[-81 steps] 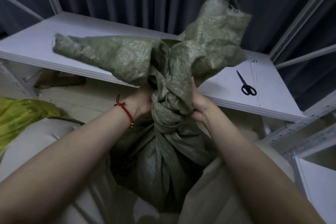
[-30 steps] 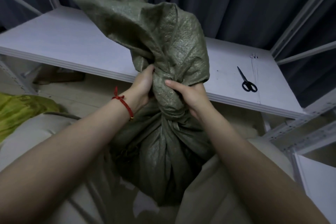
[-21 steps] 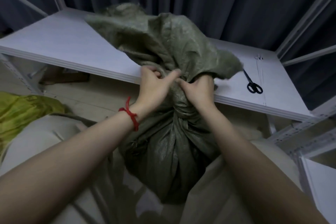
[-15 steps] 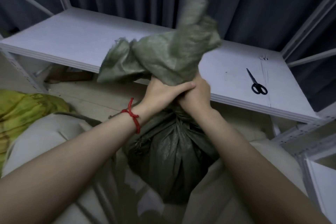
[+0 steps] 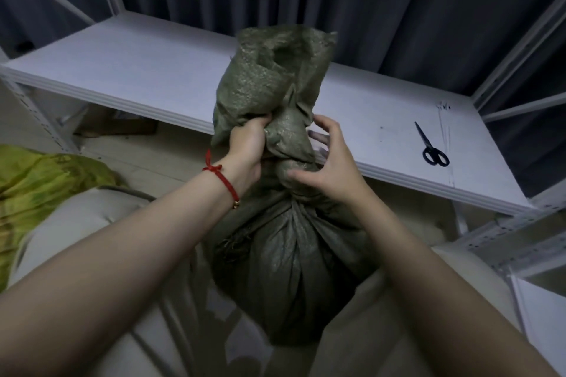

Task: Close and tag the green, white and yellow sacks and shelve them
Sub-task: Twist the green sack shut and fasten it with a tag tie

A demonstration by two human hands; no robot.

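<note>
Green woven plastic sack point(image 5: 288, 269) stands low in front of the long white shelf board point(image 5: 122, 70), its bulging body between the person's forearms and its gathered neck level with the board's front edge. The neck is twisted into a thick knot, and the loose mouth of the sack sticks up above it, open and floppy.

The left hand point(image 5: 248, 144), with a red cord bracelet point(image 5: 223, 180) on its wrist, clenches a fold of the loose top just left of the knot. The right hand point(image 5: 330, 168) is slack: fingers spread and curved round the knot, thumb lying on the fabric. Whether the fingers behind press on the sack is hidden, so I cannot tell.

The knot looks bulky rather than cinched down. With only one hand truly gripping, the stiff weave may spring back and the twist below unwind, loosening the closure before any tag goes on. A hard one-sided pull from the left hand could also drag the tall neck over and tip the sack against the board.

A pair of black-handled scissors point(image 5: 432, 147) lies on the board well to the right. A crumpled yellow sack point(image 5: 46, 184) lies on the floor to the left, not closed up.
</note>
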